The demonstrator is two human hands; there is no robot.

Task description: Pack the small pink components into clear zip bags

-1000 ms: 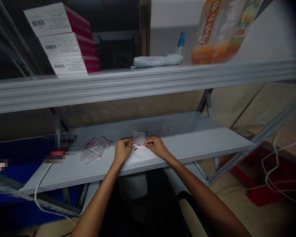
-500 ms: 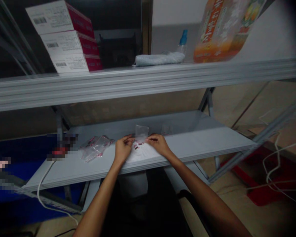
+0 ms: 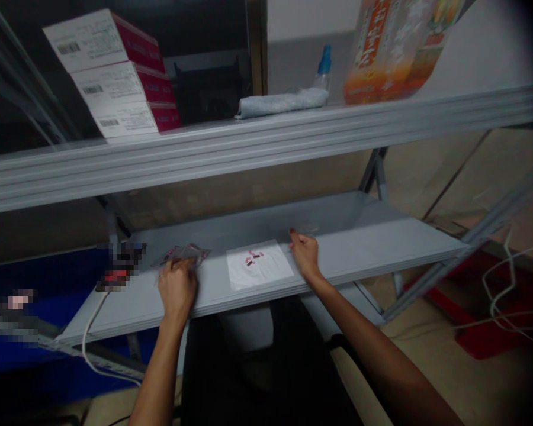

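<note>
My left hand [image 3: 176,287] rests on the lower grey shelf [image 3: 359,248], its fingers curled on a pile of small clear zip bags with red print [image 3: 184,255]. My right hand [image 3: 305,253] lies farther right on the same shelf, fingers bent, reaching toward faint clear bags [image 3: 308,228] behind it; what it grips, if anything, I cannot make out. Between the hands lies a white sheet [image 3: 259,271] with a few small red and dark pieces [image 3: 251,258] on it.
The upper shelf [image 3: 249,148] carries three stacked white and magenta boxes [image 3: 115,80], a folded grey cloth [image 3: 278,102], a blue-capped bottle [image 3: 324,66] and an orange package [image 3: 393,44]. A white cable [image 3: 89,349] hangs at the left; cables [image 3: 506,290] and red floor lie right.
Both hands have let go of the small clear bag over the white sheet. The left hand moved left to the bag pile, the right moved right and back. The camera shifted slightly.
</note>
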